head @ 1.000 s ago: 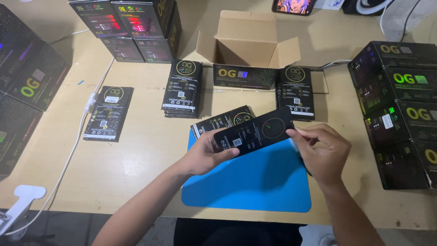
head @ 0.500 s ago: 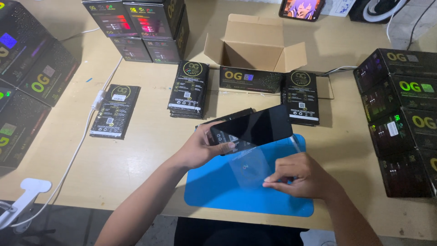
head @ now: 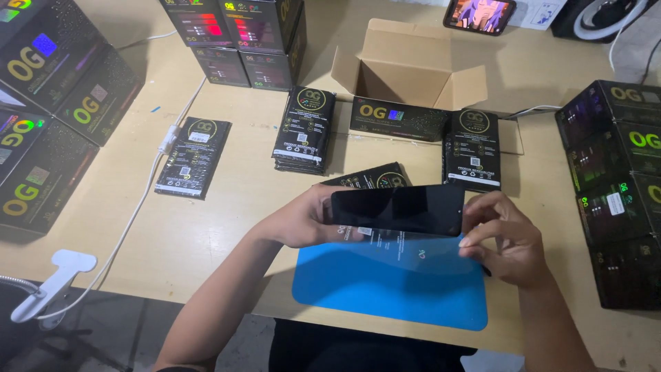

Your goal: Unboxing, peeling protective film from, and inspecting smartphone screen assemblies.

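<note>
A thin black glass screen panel is held level above the blue mat. My left hand grips its left end from below. My right hand pinches its right end, forefinger above and thumb beneath. A flat black package lies just behind the panel at the mat's far edge, partly hidden by the panel and my left hand.
An open cardboard box stands at the back. Stacks of flat black packages lie on the wooden table. Black cartons line both sides. A phone leans at the far edge; a white cable runs left.
My right hand pulled a clear film off the panel down toward the mat, then came back up to the panel's right end. The panel turned from tilted to level.
</note>
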